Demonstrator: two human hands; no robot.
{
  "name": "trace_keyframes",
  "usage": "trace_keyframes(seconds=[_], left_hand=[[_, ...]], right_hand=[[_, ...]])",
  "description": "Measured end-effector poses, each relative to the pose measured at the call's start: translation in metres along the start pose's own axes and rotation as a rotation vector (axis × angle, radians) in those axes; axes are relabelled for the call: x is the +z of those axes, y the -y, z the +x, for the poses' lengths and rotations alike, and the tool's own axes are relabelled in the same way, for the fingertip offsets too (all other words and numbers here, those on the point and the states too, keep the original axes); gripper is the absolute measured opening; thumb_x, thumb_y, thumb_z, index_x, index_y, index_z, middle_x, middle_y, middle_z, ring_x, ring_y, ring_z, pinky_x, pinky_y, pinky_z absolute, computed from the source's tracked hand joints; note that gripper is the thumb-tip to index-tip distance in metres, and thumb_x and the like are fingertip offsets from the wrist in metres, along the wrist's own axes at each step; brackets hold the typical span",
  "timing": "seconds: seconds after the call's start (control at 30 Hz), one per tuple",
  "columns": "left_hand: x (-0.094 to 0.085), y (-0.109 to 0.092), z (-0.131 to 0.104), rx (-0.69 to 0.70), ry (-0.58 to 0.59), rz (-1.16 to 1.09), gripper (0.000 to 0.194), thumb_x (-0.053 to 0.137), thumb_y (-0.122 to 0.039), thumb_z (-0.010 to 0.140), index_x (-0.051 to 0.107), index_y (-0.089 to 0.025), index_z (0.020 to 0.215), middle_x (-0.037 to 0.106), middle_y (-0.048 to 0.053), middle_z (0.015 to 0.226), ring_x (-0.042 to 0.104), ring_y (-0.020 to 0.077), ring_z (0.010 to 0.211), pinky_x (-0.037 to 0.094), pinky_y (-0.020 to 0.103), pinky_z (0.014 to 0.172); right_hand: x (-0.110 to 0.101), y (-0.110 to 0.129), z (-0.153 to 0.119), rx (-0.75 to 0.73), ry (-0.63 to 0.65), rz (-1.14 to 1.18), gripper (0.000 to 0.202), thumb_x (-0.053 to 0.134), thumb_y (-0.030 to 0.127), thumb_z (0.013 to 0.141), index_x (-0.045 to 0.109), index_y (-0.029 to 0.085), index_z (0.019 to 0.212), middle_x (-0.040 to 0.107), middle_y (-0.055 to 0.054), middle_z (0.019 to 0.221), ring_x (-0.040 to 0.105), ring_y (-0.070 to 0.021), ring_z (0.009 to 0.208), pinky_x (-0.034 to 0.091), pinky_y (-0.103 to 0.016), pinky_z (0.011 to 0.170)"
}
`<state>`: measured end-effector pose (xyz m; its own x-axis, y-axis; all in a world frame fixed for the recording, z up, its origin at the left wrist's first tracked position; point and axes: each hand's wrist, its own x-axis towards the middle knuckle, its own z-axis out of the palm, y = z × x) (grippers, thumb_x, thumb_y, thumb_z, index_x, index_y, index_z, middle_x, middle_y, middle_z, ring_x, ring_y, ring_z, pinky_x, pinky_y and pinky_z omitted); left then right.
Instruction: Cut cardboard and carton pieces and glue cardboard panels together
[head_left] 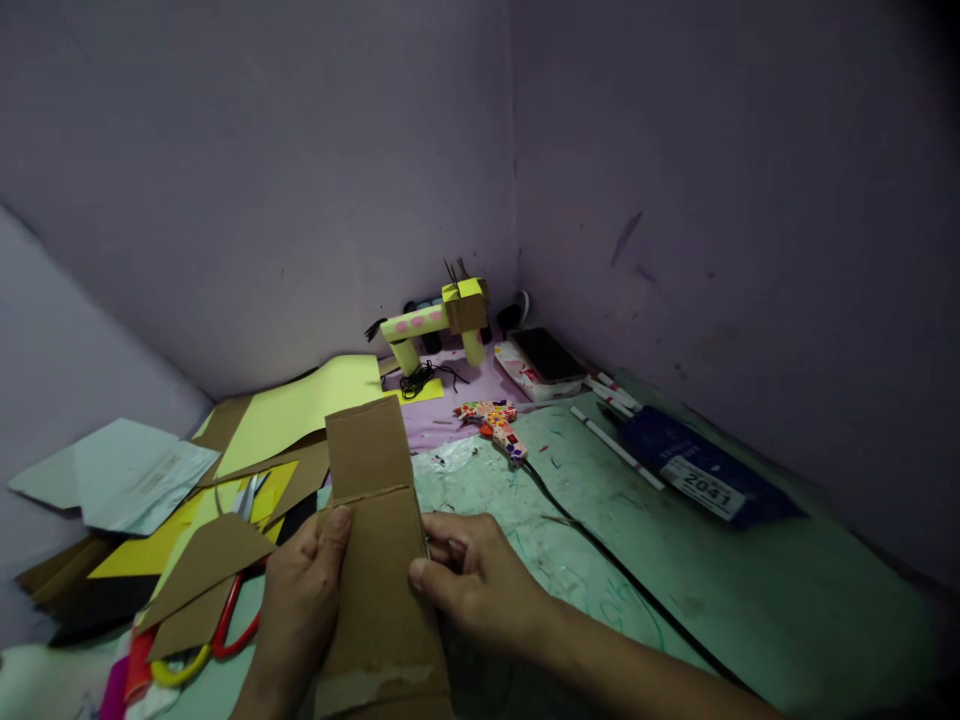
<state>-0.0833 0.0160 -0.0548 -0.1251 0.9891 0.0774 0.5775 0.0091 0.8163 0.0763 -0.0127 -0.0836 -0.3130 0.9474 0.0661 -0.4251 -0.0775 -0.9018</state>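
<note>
A long strip of brown cardboard [382,600] with a crease across its upper part stands in front of me, held up between both hands. My left hand [307,580] grips its left edge, thumb on the front face. On the right edge, my right hand [480,580] pinches the cardboard with the thumb in front and the fingers curled at the side. Beyond the strip lies a colourfully patterned glue gun [502,430] with a black cable. Farther back stands a yellow paper animal figure [431,320] with pink spots and a cardboard head.
Scissors [232,615], cardboard scraps [214,560] and yellow paper [300,405] are piled at the left. A phone [547,355] rests on a case at the back right. White sticks [619,447] lie beside a dark blue packet [697,470]. The glue gun's cable crosses the right side.
</note>
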Motion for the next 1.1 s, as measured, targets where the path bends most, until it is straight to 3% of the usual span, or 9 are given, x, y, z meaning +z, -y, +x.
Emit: trace_keyframes(seconds=[0.2,0.37,0.57,0.77,0.9,1.1], left_hand=[[0.001,0.001,0.000,0.020,-0.012,0.000,0.051,0.048,-0.065,0.072,0.064,-0.016,0.077,0.068,0.005,0.070,0.060,0.0230,0.069,0.046,0.027,0.058],[0.000,0.006,0.004,-0.073,0.065,-0.103,0.057,0.054,-0.069,0.066,0.064,-0.015,0.080,0.068,0.005,0.069,0.058,0.0207,0.063,0.046,0.026,0.052],[0.002,0.013,0.009,-0.182,0.179,-0.312,0.058,0.064,-0.066,0.062,0.063,-0.013,0.084,0.068,0.004,0.064,0.060,0.0198,0.057,0.048,0.027,0.051],[0.005,0.014,0.006,-0.193,0.193,-0.411,0.060,0.065,-0.063,0.064,0.063,-0.011,0.094,0.070,0.005,0.068,0.062,0.0214,0.056,0.049,0.029,0.049],[0.005,0.016,0.002,-0.138,0.166,-0.408,0.061,0.062,-0.061,0.069,0.063,-0.011,0.104,0.073,0.008,0.079,0.066,0.0250,0.070,0.051,0.029,0.055],[0.003,0.005,-0.010,0.113,0.373,-0.416,0.050,0.066,-0.042,0.073,0.058,-0.013,0.113,0.070,0.011,0.104,0.065,0.0256,0.090,0.052,0.030,0.074]], right_hand=[[0.002,0.003,0.000,0.020,0.041,0.093,0.026,0.058,0.022,0.067,0.068,0.014,0.089,0.067,-0.002,0.065,0.064,-0.0169,0.064,0.049,-0.032,0.065],[0.000,0.005,0.002,0.110,0.034,0.140,0.032,0.062,0.019,0.058,0.068,0.015,0.090,0.065,0.001,0.063,0.059,-0.0116,0.057,0.047,-0.027,0.061],[-0.004,0.005,0.005,0.200,0.024,0.140,0.040,0.067,0.020,0.052,0.068,0.013,0.092,0.062,0.002,0.060,0.054,-0.0104,0.050,0.042,-0.021,0.044],[-0.005,0.002,0.005,0.156,0.006,0.160,0.033,0.068,0.018,0.055,0.069,0.014,0.088,0.058,0.006,0.051,0.054,-0.0092,0.048,0.044,-0.022,0.052],[-0.011,-0.001,0.009,0.136,-0.060,0.158,0.030,0.066,0.018,0.055,0.069,0.013,0.084,0.067,0.001,0.058,0.061,-0.0130,0.052,0.046,-0.025,0.054],[-0.028,-0.006,0.017,0.041,-0.135,0.212,0.035,0.076,0.019,0.054,0.069,0.014,0.088,0.074,-0.005,0.071,0.069,-0.0191,0.064,0.051,-0.029,0.063]])
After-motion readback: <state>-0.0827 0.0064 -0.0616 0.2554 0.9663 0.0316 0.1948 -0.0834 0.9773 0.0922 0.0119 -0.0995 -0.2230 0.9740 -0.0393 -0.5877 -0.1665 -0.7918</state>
